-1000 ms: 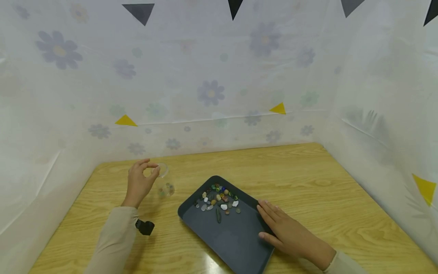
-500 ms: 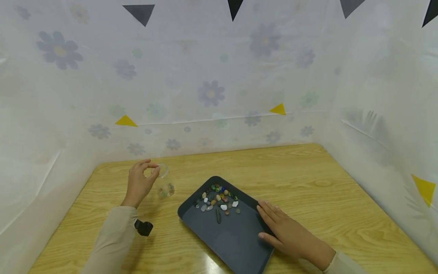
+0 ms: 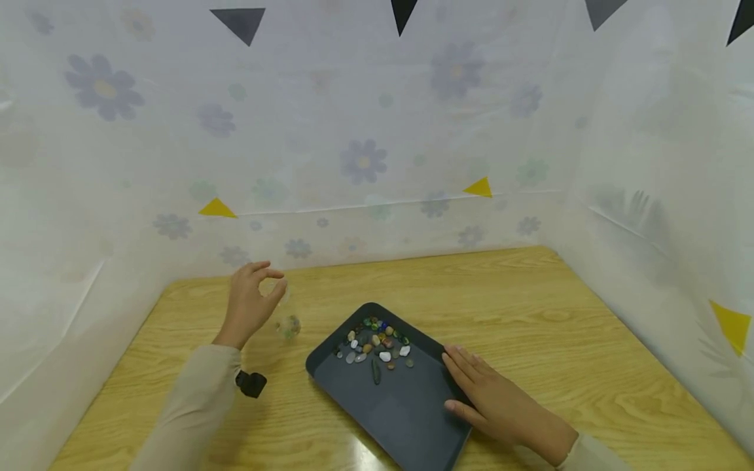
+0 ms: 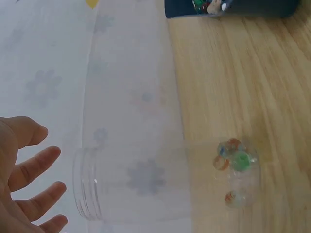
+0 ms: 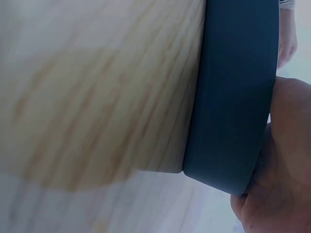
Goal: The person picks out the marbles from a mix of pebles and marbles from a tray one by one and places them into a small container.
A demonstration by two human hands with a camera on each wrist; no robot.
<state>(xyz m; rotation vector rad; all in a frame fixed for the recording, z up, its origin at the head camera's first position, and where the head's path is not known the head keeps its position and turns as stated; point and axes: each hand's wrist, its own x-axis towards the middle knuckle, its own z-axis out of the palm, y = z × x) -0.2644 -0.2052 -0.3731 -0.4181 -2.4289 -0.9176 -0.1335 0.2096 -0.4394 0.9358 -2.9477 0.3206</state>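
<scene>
A clear cylindrical jar point(image 4: 146, 187) stands on the wooden table, with several coloured glass marbles point(image 4: 240, 161) at its bottom. Over the jar's mouth hovers my left hand point(image 3: 253, 302), thumb and fingers apart and nothing visible between them; the left wrist view has its fingertips just off the rim. To the right lies a dark grey tray point(image 3: 389, 418) with a cluster of pebbles and marbles point(image 3: 377, 341) towards its far corner. My right hand point(image 3: 501, 402) rests on the tray's right rim, fingers straight along the edge and thumb over the inner side.
The wooden table point(image 3: 589, 366) is enclosed by a white flowered sheet point(image 3: 353, 98) at the back and both sides. A small black device point(image 3: 251, 384) is worn at my left wrist.
My left hand has shifted a little right and away from me, now over the jar's mouth, its fingers having moved off the rim's left side. The right hand and tray stay put.
</scene>
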